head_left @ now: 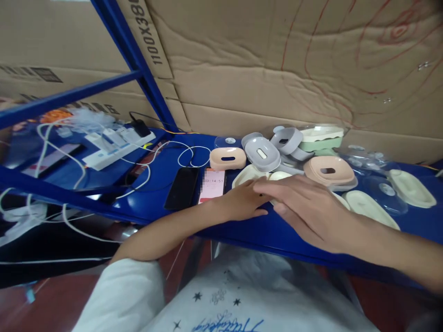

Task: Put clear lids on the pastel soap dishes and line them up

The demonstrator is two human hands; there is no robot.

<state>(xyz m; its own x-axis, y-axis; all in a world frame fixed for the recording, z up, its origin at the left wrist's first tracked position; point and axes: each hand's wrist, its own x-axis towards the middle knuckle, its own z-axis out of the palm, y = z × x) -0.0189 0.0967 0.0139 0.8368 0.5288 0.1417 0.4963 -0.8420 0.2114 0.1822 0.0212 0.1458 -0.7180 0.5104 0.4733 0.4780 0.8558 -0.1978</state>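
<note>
My left hand [244, 201] is over the front of the blue table, thumb apart and fingers stretched out, partly covered by my right hand. My right hand [309, 207] reaches in from the right, its straight fingers close together, fingertips touching the left hand near the knuckles. No held object shows in either hand. Just behind them lie a cream oval tray [249, 174], a grey soap-dish-like tray [262, 153] with a slot, and a peach slotted tray [227, 159]. Another peach tray [329, 170] sits behind my right hand, which partly hides cream pieces.
On the blue table [145, 198], a dark phone [182, 188] and a lit phone [212, 184] lie left of the trays. A white power strip [117, 150] with cables is farther left, past a blue frame post [152, 97]. Clear lids [387, 193] and a cream tray [411, 188] lie right. Cardboard [242, 92] stands behind.
</note>
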